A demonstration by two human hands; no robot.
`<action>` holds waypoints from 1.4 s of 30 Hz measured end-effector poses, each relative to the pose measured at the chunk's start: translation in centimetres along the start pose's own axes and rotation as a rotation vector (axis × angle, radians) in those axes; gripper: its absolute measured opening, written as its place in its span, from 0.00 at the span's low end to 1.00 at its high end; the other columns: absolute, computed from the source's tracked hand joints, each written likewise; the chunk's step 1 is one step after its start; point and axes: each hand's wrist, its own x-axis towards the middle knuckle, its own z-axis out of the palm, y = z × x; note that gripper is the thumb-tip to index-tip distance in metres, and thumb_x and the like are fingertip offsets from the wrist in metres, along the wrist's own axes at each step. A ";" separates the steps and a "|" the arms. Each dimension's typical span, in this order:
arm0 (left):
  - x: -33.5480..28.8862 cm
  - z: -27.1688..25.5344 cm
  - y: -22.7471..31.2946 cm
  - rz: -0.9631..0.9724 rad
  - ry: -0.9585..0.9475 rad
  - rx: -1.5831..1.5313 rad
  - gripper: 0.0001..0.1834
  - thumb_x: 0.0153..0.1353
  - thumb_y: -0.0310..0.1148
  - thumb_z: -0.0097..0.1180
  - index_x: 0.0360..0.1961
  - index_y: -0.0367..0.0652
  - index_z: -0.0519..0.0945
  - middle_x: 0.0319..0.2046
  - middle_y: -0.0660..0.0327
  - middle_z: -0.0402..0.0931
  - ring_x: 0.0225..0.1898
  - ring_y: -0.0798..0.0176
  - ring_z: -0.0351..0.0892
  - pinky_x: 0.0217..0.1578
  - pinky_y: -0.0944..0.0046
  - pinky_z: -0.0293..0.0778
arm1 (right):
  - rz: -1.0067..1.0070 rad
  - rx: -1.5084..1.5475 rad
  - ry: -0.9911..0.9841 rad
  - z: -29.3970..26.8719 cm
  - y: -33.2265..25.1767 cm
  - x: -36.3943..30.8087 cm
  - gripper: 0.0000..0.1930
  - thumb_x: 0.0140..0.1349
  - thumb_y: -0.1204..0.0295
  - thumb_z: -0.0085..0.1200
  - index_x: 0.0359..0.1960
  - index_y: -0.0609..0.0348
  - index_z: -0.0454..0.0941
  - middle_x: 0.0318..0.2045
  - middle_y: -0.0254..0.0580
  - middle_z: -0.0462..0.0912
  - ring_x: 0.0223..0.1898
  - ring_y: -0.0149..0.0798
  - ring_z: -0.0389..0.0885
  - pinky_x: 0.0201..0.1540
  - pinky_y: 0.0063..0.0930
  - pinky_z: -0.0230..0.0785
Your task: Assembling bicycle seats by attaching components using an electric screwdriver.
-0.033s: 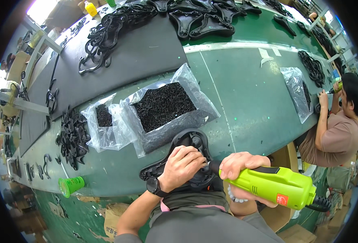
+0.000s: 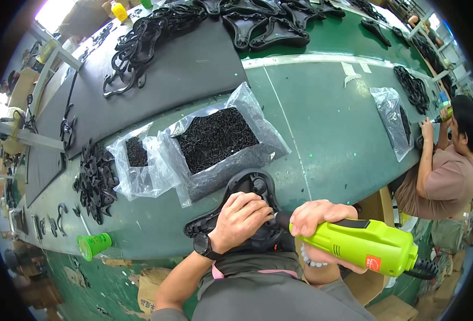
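A black bicycle saddle [image 2: 258, 184] lies at the table's front edge, against my body. My left hand [image 2: 243, 216], a watch on its wrist, rests over the saddle with fingers curled together at the driver's tip. What those fingers pinch is hidden. Wrapped around a lime-green electric screwdriver [image 2: 373, 243] is my right hand [image 2: 322, 222]. The screwdriver lies nearly level, its dark nose pointing left at my left fingertips and its cord leaving the rear end. Beyond the saddle, an open clear plastic bag [image 2: 271, 142] holds many small black screws.
Left of it lie a smaller bag [image 2: 159, 182] of screws and a pile of black plastic pieces [image 2: 95, 179]. A green cup [image 2: 94, 246] lies tipped near the front edge. More saddles [image 2: 279, 35] sit at the back. At the right a co-worker [image 2: 445, 171] holds another screwdriver.
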 end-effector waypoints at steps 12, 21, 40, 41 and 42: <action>-1.4 -0.2 -1.7 -0.077 0.028 -0.115 0.09 0.47 0.29 0.68 0.31 0.43 0.81 0.35 0.64 0.81 0.41 0.59 0.81 0.41 0.61 0.77 | 0.090 -0.147 0.213 -1.6 1.0 -2.0 0.58 0.37 0.16 0.41 0.52 0.61 0.66 0.24 0.41 0.75 0.22 0.39 0.74 0.27 0.34 0.70; -1.5 0.2 -1.7 -0.118 -0.062 -0.067 0.08 0.48 0.30 0.67 0.30 0.43 0.81 0.34 0.63 0.81 0.40 0.59 0.81 0.40 0.61 0.78 | 0.200 -0.171 0.156 -1.4 2.1 -2.4 0.48 0.42 0.26 0.57 0.45 0.63 0.72 0.24 0.45 0.78 0.24 0.42 0.78 0.29 0.36 0.73; -1.0 0.2 -1.0 -0.088 -0.060 -0.103 0.08 0.50 0.30 0.65 0.33 0.46 0.82 0.34 0.66 0.81 0.44 0.62 0.79 0.44 0.60 0.74 | 0.114 -0.048 0.223 1.1 1.6 -1.0 0.57 0.38 0.16 0.38 0.51 0.62 0.66 0.23 0.43 0.75 0.22 0.41 0.74 0.25 0.34 0.71; -1.0 0.1 -1.1 -0.073 -0.082 -0.081 0.08 0.51 0.31 0.65 0.33 0.46 0.81 0.34 0.66 0.81 0.44 0.62 0.79 0.44 0.60 0.73 | 0.107 -0.074 0.261 1.1 1.6 -1.1 0.57 0.38 0.16 0.37 0.52 0.61 0.66 0.23 0.43 0.75 0.22 0.41 0.74 0.25 0.34 0.71; -0.9 0.2 -1.2 -0.059 -0.103 -0.058 0.08 0.52 0.31 0.64 0.33 0.45 0.80 0.34 0.66 0.81 0.43 0.62 0.78 0.44 0.60 0.73 | 0.106 -0.074 0.260 1.0 1.6 -1.1 0.57 0.38 0.16 0.37 0.52 0.61 0.66 0.23 0.43 0.75 0.22 0.41 0.74 0.25 0.34 0.71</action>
